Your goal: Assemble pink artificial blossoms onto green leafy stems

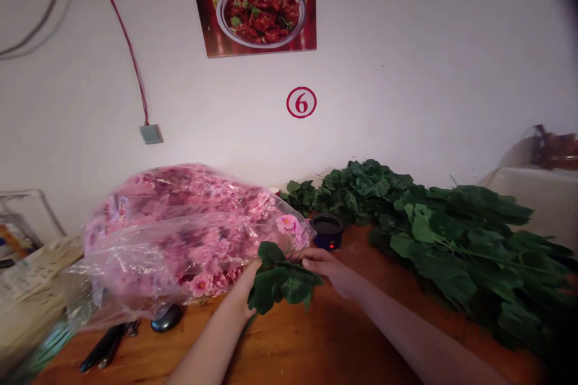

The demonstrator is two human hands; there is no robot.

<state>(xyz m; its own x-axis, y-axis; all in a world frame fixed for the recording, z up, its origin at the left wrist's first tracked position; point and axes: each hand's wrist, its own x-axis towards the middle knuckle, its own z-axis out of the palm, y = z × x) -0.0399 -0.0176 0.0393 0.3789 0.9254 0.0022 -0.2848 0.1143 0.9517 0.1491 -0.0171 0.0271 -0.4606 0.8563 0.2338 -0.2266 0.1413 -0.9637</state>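
Note:
Green artificial leaves (282,283) are between my two hands over the wooden table, in front of the clear bag (135,277) of pink flowers. My left hand (251,289) is closed round the leaf stem, its fingers partly hidden behind the leaves. At the right side of the leaves, my right hand (329,267) has its thumb and fingers pinched together near pink blossoms (289,225); what exactly it grips is too small to tell. A dark round pot (327,231) with a lit red light stands just behind my right hand.
A large pile of green leaf stems (456,240) covers the right and back of the wooden table (298,349). A black-handled tool (103,348) and a dark rounded object (167,318) lie at the front left. Cardboard (34,283) is at the far left.

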